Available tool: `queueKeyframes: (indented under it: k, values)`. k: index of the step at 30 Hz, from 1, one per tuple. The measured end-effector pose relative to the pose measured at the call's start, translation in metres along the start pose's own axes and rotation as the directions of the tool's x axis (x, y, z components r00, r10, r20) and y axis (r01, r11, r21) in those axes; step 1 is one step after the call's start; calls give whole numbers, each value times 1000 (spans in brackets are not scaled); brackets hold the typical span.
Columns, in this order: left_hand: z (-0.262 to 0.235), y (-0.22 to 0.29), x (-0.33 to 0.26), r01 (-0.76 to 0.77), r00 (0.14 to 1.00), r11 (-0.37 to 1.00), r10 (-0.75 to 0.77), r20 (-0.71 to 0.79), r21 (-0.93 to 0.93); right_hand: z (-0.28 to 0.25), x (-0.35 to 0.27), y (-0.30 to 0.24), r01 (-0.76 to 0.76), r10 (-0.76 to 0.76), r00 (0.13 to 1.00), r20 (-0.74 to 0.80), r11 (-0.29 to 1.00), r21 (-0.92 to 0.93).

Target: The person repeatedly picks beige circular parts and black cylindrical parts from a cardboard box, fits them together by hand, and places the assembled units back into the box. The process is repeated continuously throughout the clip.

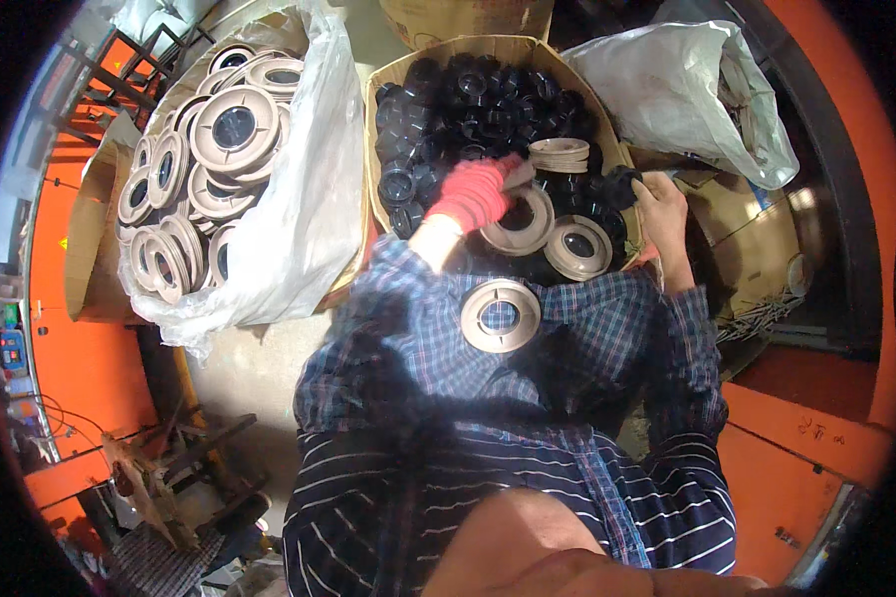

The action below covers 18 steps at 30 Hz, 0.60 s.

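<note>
My left hand, in a red glove, is slightly blurred and bent against the upper left rim of a beige plastic ring. Its fingers seem to grip that rim, though they partly hide it. Bare, my right hand pinches a black round plastic cap between thumb and fingers. A second beige ring lies just right of the first. Behind them sits a small stack of beige rings. Another beige ring rests on my checked clothing.
A cardboard box ahead is filled with black caps. At left, a plastic-lined box holds many beige rings with dark centres. A white sack stands at far right. Orange cabinets flank both sides.
</note>
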<state>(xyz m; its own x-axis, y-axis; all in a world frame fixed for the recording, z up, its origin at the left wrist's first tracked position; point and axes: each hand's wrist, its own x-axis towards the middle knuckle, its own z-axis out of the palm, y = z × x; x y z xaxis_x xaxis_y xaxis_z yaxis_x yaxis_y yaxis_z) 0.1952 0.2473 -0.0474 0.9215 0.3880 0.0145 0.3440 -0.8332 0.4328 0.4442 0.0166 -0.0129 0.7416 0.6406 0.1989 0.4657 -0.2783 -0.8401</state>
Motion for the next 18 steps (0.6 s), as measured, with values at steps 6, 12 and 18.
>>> queueKeyframes:
  k: [6, 12, 18]
  values:
    - [-84, 30, -80, -136, 873, 530, -334, -354, -837, 2, -73, -56, -154, 102, 981, 167, 928, 339]
    - [-18, 97, -146, -326, 897, -92, -343, -278, -941, 56, -154, -119, 109, -283, 935, 215, 803, 585]
    - [31, 98, -188, -57, 949, -665, -267, 166, -745, 56, -182, -132, 457, -468, 848, 249, 883, 105]
